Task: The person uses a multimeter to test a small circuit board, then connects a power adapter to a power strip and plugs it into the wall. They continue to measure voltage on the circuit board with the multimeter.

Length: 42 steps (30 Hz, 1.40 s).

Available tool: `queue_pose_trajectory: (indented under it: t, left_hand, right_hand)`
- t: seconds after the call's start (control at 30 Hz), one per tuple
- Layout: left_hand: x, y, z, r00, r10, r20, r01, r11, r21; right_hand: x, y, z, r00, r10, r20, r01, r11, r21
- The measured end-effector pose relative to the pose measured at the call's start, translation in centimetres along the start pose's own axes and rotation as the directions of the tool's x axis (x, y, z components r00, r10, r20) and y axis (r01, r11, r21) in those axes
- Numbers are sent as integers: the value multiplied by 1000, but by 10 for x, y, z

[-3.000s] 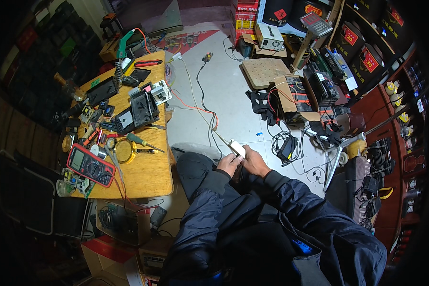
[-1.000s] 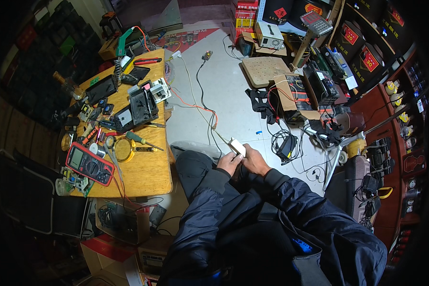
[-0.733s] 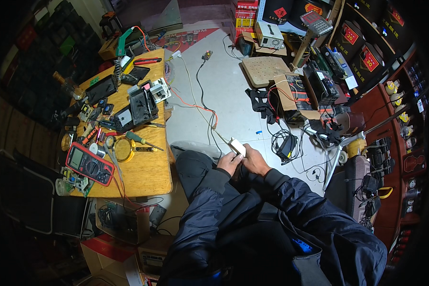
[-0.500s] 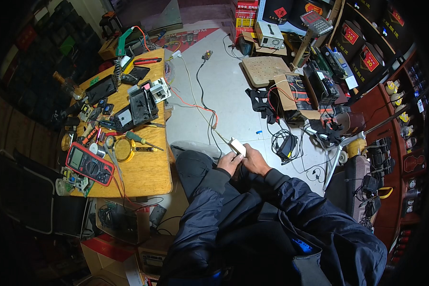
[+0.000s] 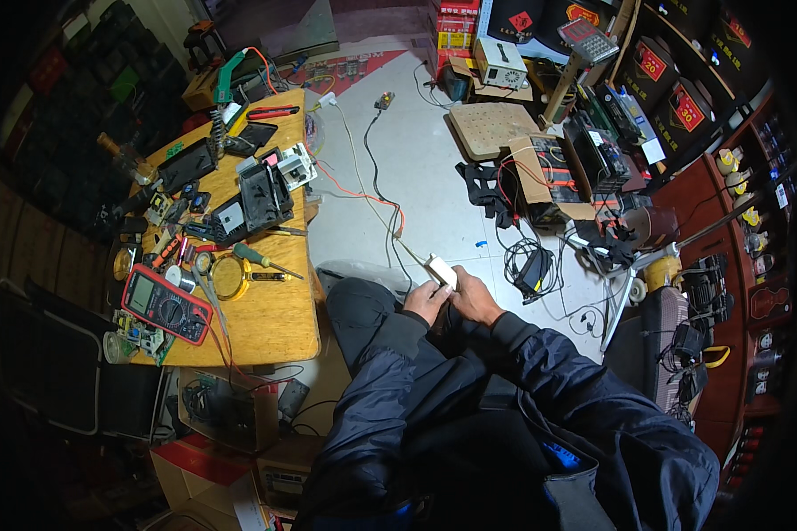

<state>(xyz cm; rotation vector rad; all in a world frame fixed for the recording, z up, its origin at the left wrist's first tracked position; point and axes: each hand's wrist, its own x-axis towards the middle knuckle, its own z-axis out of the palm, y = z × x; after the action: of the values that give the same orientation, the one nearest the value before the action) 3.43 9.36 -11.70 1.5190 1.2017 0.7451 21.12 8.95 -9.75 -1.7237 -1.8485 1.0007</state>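
Observation:
My left hand and my right hand meet in front of my lap, both closed around a small white block. It looks like a power strip or adapter housing, but its exact kind is hard to make out. My thumbs lie along its near end, while its far end sticks out beyond my fingers. A pale cord runs from that far end across the floor to a white plug. Beside my left hand passes a black cable, leading off to a small device on the floor.
On the left, a wooden table carries a red multimeter, a green-handled screwdriver, an opened black casing and other parts. To the right lie a coiled black adapter and a cardboard box. A plastic bag is by my knee.

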Motion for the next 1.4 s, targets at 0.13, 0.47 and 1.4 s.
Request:
queue_pose_trajectory:
  t: [0.13,0.47,1.4]
  left_hand:
    - [0,2,0,1000,1,-20,0,999,36]
    - [1,0,1,1000,-22,-5,22,999,31]
    - [-24,19,38,960,-161,229,264,792,-550]
  right_hand:
    - [0,0,0,1000,-6,-2,6,1000,-3]
    - [0,-1,0,1000,2,-8,-2,1000,18]
    - [2,49,-54,868,447,-216,-200,713,672]
